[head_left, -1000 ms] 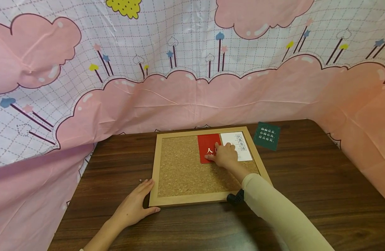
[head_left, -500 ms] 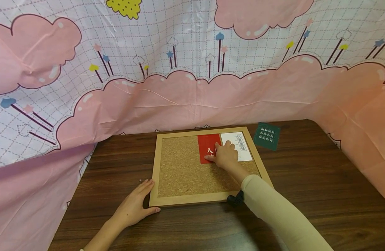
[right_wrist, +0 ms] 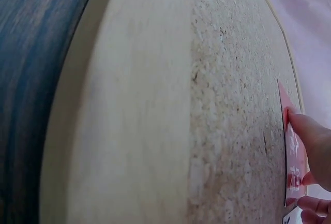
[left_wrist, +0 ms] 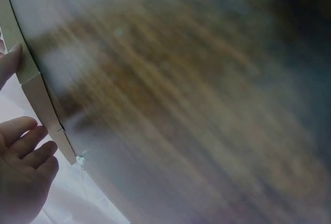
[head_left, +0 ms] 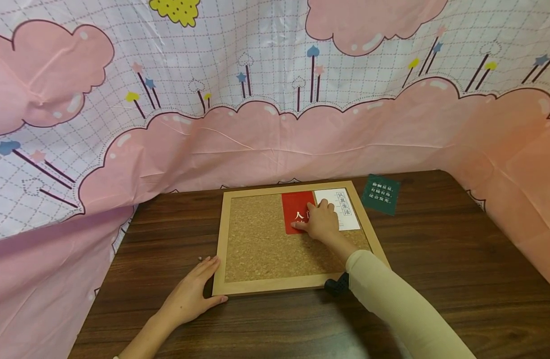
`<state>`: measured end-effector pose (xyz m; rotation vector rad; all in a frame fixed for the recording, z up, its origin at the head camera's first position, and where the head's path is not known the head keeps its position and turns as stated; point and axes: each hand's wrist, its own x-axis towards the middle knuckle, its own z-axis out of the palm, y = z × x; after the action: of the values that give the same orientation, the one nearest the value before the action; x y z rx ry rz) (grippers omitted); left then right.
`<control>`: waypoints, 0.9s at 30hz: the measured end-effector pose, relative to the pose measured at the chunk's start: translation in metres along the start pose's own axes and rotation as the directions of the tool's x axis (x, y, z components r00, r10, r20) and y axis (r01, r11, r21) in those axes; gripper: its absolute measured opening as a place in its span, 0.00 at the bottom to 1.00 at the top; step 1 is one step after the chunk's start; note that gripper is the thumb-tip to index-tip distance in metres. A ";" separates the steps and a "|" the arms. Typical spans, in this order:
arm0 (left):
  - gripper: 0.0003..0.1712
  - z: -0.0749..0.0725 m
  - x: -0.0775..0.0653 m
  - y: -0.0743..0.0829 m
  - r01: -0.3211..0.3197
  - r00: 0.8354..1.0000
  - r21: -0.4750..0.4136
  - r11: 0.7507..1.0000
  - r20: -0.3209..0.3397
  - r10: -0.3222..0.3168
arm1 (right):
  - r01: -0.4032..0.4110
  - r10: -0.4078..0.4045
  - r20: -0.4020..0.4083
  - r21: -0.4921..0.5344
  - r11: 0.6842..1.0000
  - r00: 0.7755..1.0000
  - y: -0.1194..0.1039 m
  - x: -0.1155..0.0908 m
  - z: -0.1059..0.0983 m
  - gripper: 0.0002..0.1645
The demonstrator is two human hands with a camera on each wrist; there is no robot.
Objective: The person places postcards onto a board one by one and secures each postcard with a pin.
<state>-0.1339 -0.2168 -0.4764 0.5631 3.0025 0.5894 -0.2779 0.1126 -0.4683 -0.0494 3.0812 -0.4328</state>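
A wood-framed cork board point(head_left: 261, 249) lies on the table. My right hand point(head_left: 321, 222) presses on a red card point(head_left: 297, 202) with white characters, on the board's upper right part. Thumb and index finger are spread over the red card, while the other fingers reach over a white card point(head_left: 350, 214) beside it. In the right wrist view, the thumb rests on the red card point(right_wrist: 292, 151). My left hand point(head_left: 187, 294) steadies the board's near left corner, fingers along the left side and thumb at the front edge. In the left wrist view, the fingers point(left_wrist: 33, 154) are beside the corner.
A dark green card point(head_left: 381, 194) with white characters lies to the right of the board. Under the right forearm, a black object point(head_left: 335, 285) overlaps the frame's front edge. A small grey bit point(head_left: 200, 258) sits near the left fingertips. A patterned curtain point(head_left: 275, 144) hangs behind the table.
The right hand's fingers shift very slightly on the red card. Cards, board and left hand stay where they were; the whole view drifts a touch.
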 end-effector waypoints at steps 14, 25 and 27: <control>0.51 0.001 0.001 -0.001 -0.007 1.000 0.004 1.000 -0.017 0.007 | 0.001 0.001 -0.076 0.029 1.000 0.997 0.002 0.002 0.000 0.48; 0.51 0.001 0.003 -0.001 -0.014 1.000 0.004 1.000 -0.016 0.014 | -0.021 0.026 -0.086 0.056 0.998 0.996 0.006 -0.001 -0.008 0.52; 0.51 0.001 0.003 -0.002 -0.015 1.000 0.008 1.000 -0.014 0.016 | -0.019 0.024 -0.090 0.054 0.998 0.996 0.006 -0.002 -0.010 0.53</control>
<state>-0.1372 -0.2169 -0.4780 0.5857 3.0173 0.5856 -0.2760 0.1214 -0.4604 0.0046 3.1536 -0.5301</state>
